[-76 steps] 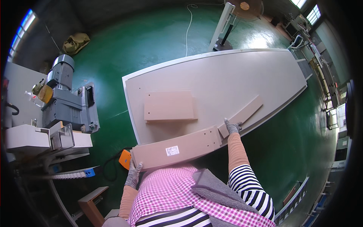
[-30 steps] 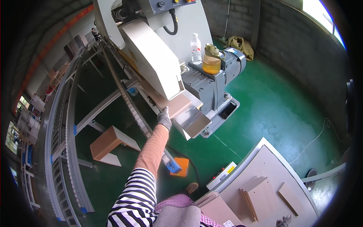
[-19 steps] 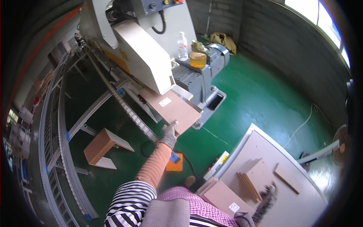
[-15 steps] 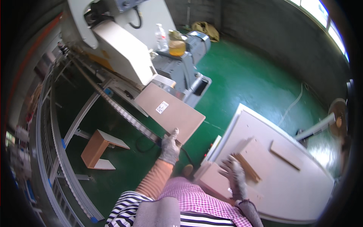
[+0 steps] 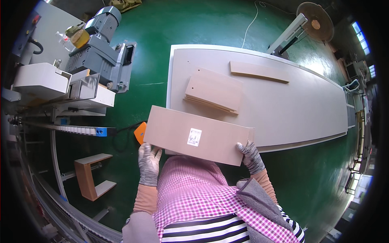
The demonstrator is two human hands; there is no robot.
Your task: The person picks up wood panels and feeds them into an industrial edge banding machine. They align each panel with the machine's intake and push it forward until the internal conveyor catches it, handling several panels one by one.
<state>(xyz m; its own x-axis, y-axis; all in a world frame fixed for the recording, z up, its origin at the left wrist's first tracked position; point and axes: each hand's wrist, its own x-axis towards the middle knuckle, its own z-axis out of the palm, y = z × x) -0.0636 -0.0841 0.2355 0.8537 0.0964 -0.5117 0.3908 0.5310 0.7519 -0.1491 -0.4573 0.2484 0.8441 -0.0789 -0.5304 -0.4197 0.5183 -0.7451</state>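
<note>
A long, flat brown board (image 5: pixel 172 128) with a white label on its face is held level in front of my body. My left hand (image 5: pixel 149 164), in a grey glove, holds its near left corner. My right hand (image 5: pixel 251 158), gloved too, grips the right end with the thumb on top. Just beyond the board, a small stack of similar boards (image 5: pixel 214 87) lies on a large pale panel (image 5: pixel 300 105); two small holes show in the top one. The held board hides whatever lies directly under it.
A narrow strip (image 5: pixel 259 73) lies farther back on the panel. To the left stand a machine with a grey motor (image 5: pixel 104 22), a roller rail (image 5: pixel 77 128) and a U-shaped wooden piece (image 5: pixel 86 178). An orange object (image 5: pixel 140 133) sits by the board's left end. A fan (image 5: pixel 315 22) stands far right.
The labelled board has come away from the machine, swinging right to in front of me. My right hand has left the stack area and now holds the board's right end. My view has turned right.
</note>
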